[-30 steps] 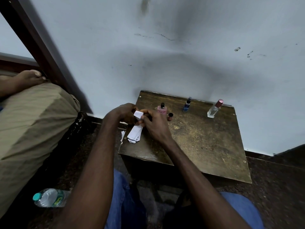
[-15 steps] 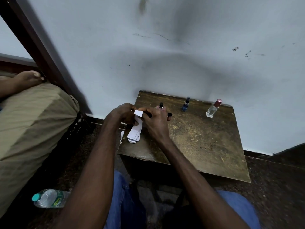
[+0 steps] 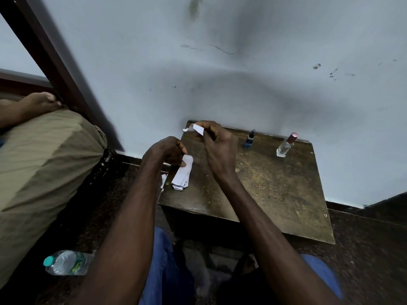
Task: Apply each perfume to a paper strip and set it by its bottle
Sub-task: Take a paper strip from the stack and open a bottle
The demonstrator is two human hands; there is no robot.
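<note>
My right hand (image 3: 217,148) pinches one white paper strip (image 3: 198,129), lifted over the back left corner of the small wooden table (image 3: 275,194). My left hand (image 3: 167,151) holds the top of a stack of white strips (image 3: 182,175) that hangs down onto the table's left edge. A blue perfume bottle (image 3: 249,140) with a dark cap stands at the back of the table. A clear bottle with a pink cap (image 3: 286,145) stands to its right. My right hand hides the pink bottle and its cap.
A pale wall (image 3: 242,73) rises right behind the table. A plastic water bottle (image 3: 68,263) lies on the dark floor at the lower left. Another person's leg in khaki trousers (image 3: 39,164) and a foot (image 3: 37,104) fill the left side. A dark wooden post (image 3: 55,60) leans there.
My right hand has pulled a single strip away from the stack and risen toward the table's back left corner. It now covers the pink bottle. My left hand keeps the stack.
</note>
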